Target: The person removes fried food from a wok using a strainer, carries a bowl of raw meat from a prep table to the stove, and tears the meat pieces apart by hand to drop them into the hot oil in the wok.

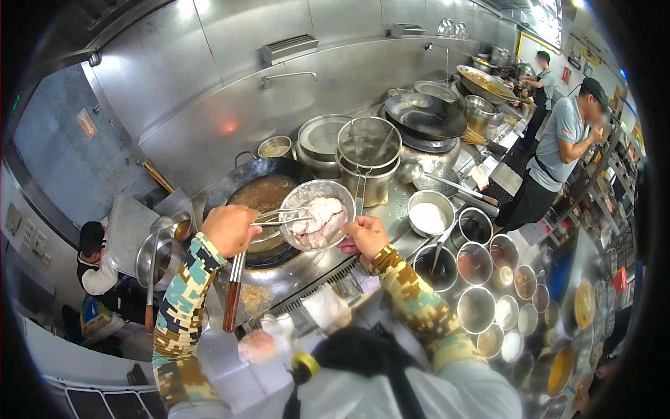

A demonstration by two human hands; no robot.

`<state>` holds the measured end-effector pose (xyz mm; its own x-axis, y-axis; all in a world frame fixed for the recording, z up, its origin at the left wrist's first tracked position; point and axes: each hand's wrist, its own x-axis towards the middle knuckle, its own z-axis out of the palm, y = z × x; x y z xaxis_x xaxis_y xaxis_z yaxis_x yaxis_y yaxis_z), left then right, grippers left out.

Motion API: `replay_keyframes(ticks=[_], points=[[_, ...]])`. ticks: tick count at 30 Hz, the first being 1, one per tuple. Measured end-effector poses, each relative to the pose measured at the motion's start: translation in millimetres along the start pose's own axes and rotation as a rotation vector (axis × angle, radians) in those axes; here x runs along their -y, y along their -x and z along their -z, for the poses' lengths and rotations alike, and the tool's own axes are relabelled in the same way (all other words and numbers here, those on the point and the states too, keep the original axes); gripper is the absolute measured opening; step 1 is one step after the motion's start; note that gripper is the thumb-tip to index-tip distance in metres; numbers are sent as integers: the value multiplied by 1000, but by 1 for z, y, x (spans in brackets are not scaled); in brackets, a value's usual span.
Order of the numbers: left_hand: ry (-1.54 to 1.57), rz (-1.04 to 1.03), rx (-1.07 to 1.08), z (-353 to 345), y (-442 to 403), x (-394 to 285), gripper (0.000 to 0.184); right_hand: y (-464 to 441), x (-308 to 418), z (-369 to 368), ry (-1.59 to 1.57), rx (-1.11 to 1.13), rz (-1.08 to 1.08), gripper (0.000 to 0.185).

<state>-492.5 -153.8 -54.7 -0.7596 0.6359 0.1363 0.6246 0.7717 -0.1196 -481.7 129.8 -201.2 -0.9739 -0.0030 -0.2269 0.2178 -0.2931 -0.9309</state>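
My left hand (230,229) is closed around metal tongs (273,223), whose tips reach into a metal bowl (292,235). Inside the bowl lie pale pieces (324,218) that look like meat coated in white powder or batter. With the fingers of my right hand (366,236) I grip the bowl's right rim, holding it tilted above the front edge of a wok (279,170). Brown liquid (262,192) fills the wok. A wood-handled tool (232,307) rests at the wok's front, just below my left hand; its head is partly hidden.
A strainer (370,143) sits over a pot behind the bowl. To the right are a black wok (426,115), a ladle (412,172) and several seasoning containers (477,309). Two people (558,140) stand at the far right; another person (98,269) is at left.
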Motion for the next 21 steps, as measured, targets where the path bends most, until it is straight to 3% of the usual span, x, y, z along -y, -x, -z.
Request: replay_keyframes(ticks=[7, 14, 18, 21], points=[[-100, 84, -7, 11, -12, -12, 20, 3, -5, 1, -23, 15, -23, 15], [-62, -45, -25, 8, -4, -15, 24, 6, -7, 5, -50, 11, -20, 14], [-98, -4, 32, 7, -12, -17, 22, 11, 1, -2, 4, 36, -34, 19], [-103, 16, -140, 33, -8, -13, 17, 3, -5, 4, 12, 25, -30, 19]])
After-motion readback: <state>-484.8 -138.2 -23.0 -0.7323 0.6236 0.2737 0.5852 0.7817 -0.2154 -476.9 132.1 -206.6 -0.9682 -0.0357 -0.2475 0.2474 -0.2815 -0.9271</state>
